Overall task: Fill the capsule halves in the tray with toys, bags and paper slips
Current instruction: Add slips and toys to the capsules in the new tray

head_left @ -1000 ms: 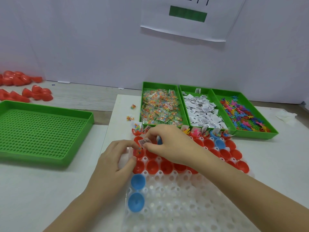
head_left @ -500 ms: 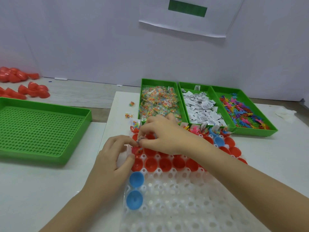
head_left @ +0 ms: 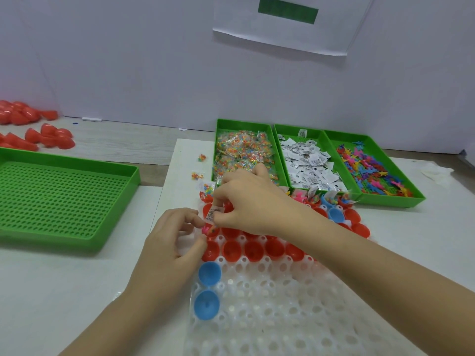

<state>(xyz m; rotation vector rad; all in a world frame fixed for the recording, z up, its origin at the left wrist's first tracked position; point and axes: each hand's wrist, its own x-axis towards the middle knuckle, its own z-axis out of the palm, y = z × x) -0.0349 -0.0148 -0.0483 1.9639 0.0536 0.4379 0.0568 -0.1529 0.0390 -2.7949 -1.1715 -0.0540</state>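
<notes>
A clear plastic capsule tray point(head_left: 270, 309) lies in front of me with red capsule halves point(head_left: 253, 250) in its far rows and two blue halves point(head_left: 209, 273) at its left edge. My right hand point(head_left: 254, 204) reaches across the red halves and pinches a white paper slip point(head_left: 213, 214) over a half near the tray's left side. A pink toy point(head_left: 207, 229) shows just below the slip. My left hand point(head_left: 172, 242) rests at the tray's left edge, fingertips curled beside that toy and the slip. Far-row halves point(head_left: 334, 199) hold toys, bags and slips.
Three green bins stand behind the tray: candy-like bags point(head_left: 244, 152), paper slips point(head_left: 308, 163), coloured toys point(head_left: 370, 170). A large perforated green tray point(head_left: 61, 199) lies at the left. Loose red halves point(head_left: 38, 132) are piled at the far left. Two small bags point(head_left: 198, 167) lie loose.
The view shifted slightly. My right hand carried the slip a little down and left, closer to my left fingertips; the pink toy now shows under it.
</notes>
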